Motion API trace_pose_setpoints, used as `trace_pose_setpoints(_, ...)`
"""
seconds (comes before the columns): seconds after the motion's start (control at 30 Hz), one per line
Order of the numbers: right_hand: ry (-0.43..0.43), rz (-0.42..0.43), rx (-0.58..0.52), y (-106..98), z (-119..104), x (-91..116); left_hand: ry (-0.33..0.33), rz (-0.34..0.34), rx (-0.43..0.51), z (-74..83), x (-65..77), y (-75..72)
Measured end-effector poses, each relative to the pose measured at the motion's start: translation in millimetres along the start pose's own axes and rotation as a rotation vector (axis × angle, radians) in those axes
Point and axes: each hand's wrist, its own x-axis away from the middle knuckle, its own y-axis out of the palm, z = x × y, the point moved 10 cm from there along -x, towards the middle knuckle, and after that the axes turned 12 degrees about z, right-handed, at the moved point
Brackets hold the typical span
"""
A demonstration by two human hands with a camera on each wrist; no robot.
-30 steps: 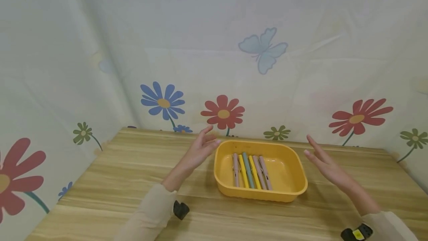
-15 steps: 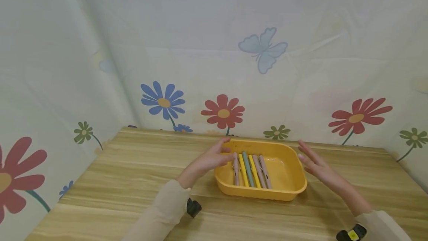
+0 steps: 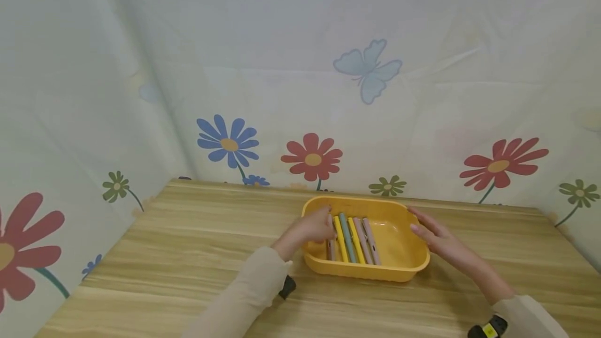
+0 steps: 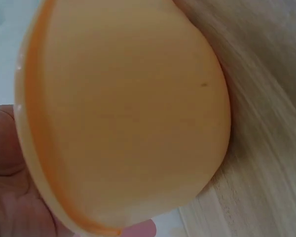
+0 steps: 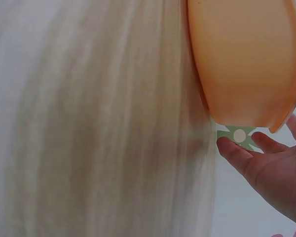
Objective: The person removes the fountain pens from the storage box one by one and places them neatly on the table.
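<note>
A yellow plastic tray (image 3: 366,274) holds several pens in a row, with mauve, yellow and teal barrels. My left hand (image 3: 313,226) reaches over the tray's left rim, its fingers bent down at the leftmost mauve pen (image 3: 331,251). That pen's upper part is covered by the hand, and I cannot tell whether the fingers pinch it. In the left wrist view the tray's outer wall (image 4: 133,108) hides most of the fingers. At the tray's right end, my right hand (image 3: 448,246) has its fingers extended right by the rim; the right wrist view shows them spread beside the tray wall (image 5: 246,64).
The tray stands on a wood-grain table (image 3: 202,244). Behind the table hangs a pale cloth backdrop (image 3: 263,93) printed with flowers and a butterfly. Beside the lone teal pen (image 3: 348,237) lie yellow ones, with mauve pens (image 3: 373,241) at the row's right end.
My left hand has moved right and down into the tray, its fingers bending at the leftmost pen. My right hand has come left to the right rim. The tray stays in place.
</note>
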Motion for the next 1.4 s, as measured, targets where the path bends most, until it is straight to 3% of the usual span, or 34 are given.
trace_pose_setpoints(0.17, -0.008, 0.008, 0.019, 1.5, 2.7, -1.3, 0.010, 0.018, -0.201, 3.9, -2.8, 3.4)
trace_pose_setpoints(0.37, -0.042, 0.019, 0.058, 1.0, 2.6, -1.9, -0.066, 0.031, -0.210, -2.8, -5.0, 8.2)
trace_pose_setpoints(0.73, -0.083, 0.032, 0.067, 2.1, 1.5, -1.5, -0.075, 0.084, -0.308, -10.1, -13.0, 14.9)
trace_pose_setpoints(1.13, -0.086, 0.042, 0.083, 2.7, -0.9, -0.6, -0.069, 0.107, -0.264, -14.1, -14.2, 16.1)
trace_pose_setpoints(1.4, -0.069, 0.038, 0.071, 2.5, 0.9, -1.0, -0.082, 0.163, -0.216, -10.3, -15.8, 6.4)
